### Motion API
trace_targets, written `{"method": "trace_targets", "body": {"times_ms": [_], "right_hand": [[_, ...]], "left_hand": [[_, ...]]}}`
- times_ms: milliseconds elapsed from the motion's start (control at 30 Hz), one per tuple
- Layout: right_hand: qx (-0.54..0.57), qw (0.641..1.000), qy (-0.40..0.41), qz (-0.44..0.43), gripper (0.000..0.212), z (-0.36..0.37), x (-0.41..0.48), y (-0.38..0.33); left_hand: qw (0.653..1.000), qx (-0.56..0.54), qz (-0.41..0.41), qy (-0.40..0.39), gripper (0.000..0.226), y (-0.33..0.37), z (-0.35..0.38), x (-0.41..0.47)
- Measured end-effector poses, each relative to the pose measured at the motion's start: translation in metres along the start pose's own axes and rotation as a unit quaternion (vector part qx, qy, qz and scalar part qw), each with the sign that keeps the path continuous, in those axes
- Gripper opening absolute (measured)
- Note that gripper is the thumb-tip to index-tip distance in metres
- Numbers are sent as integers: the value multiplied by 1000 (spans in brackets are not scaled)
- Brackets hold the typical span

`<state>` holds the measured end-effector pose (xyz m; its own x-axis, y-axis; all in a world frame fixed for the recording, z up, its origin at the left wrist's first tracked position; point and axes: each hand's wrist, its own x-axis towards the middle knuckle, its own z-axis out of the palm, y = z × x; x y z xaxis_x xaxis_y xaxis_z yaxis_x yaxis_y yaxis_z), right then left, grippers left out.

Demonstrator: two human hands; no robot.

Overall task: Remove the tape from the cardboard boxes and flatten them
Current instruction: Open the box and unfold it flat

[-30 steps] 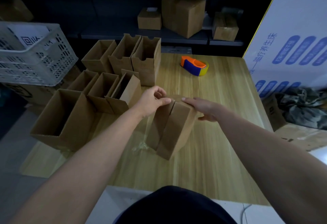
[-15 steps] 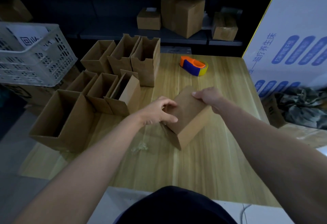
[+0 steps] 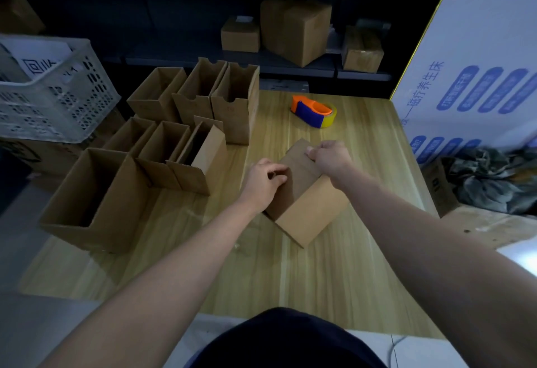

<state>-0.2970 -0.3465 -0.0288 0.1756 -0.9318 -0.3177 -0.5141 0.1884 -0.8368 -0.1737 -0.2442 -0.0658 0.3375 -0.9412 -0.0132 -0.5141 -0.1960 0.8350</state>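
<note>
A small brown cardboard box (image 3: 308,207) lies on the wooden table (image 3: 290,274) in the middle of the view, turned at an angle. My left hand (image 3: 263,183) has its fingers curled against the box's left face. My right hand (image 3: 329,159) grips the box's far top edge, thumb on the near side. A strip of clear tape (image 3: 238,244) lies crumpled on the table just left of the box. Several open-topped cardboard boxes (image 3: 162,146) stand in a cluster on the table's left side.
An orange and blue tape dispenser (image 3: 313,110) sits at the table's far end. A white plastic crate (image 3: 49,91) stands at the left. A large white printed carton (image 3: 470,77) leans at the right. Shelves behind hold closed boxes (image 3: 295,30).
The box was upright with its flaps parted between both hands; it has been tipped over onto its side and turned. My right hand moved to the far edge, my left onto the left face.
</note>
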Motion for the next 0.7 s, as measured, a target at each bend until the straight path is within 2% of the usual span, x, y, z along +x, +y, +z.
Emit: {"method": "trace_targets", "body": {"times_ms": [167,333,467,567,700], "right_hand": [[-15,1000,-3,-16,31,3,-6,-3],[-21,1000,4,-22,34,5,-10,-1],[-27,999,8,-32,35,8,-15,-4],[-30,999,4,-35,31,12,-18,-7],[-28,999,2,-41,14,19,-23,-11]], "left_hand": [[1000,-16,17,19,19,-6,-1,1],[999,-12,31,33,10,-9,0,-5],[998,-67,-14,2,14,-4,-6,-5],[993,-100,-66,-16,15,-2,-12,-2],[991,-94,-87,-24,11,-3,-18,0]]}}
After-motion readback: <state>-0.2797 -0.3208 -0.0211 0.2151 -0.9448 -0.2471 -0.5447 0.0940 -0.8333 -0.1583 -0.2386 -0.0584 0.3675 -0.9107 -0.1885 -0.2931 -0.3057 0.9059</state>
